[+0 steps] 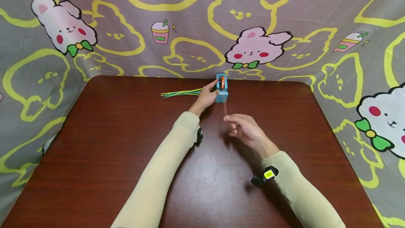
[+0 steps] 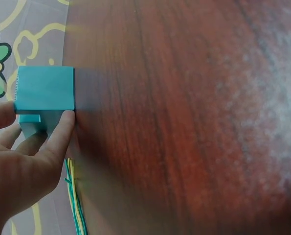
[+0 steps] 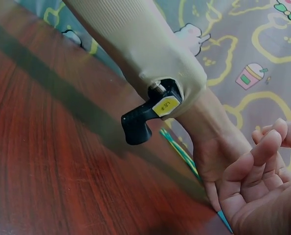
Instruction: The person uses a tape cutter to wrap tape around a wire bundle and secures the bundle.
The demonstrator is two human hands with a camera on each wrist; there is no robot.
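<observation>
Head view: a blue tape dispenser [image 1: 222, 97] with an orange spool [image 1: 223, 82] stood on the dark table [image 1: 126, 133], upper centre of frame. Left hand [image 1: 207, 98] gripped its left side, presumably so it would not slide under a pull. Just below, right hand [image 1: 246, 126] pinched the end of a clear strip [image 1: 225, 109]; this ran straight up to the dispenser, likely held straight against curling. Green and yellow strands [image 1: 180, 93] lay left of the left hand, out of the strip's line.

Left wrist view: dispenser at left of frame, thumb and fingers clamped on it, a spread hold seemingly for steadiness.

Right wrist view: right hand at lower right, fingers curled; strip not discernible. Left sleeve [image 3: 145, 49] crossed upper centre.
</observation>
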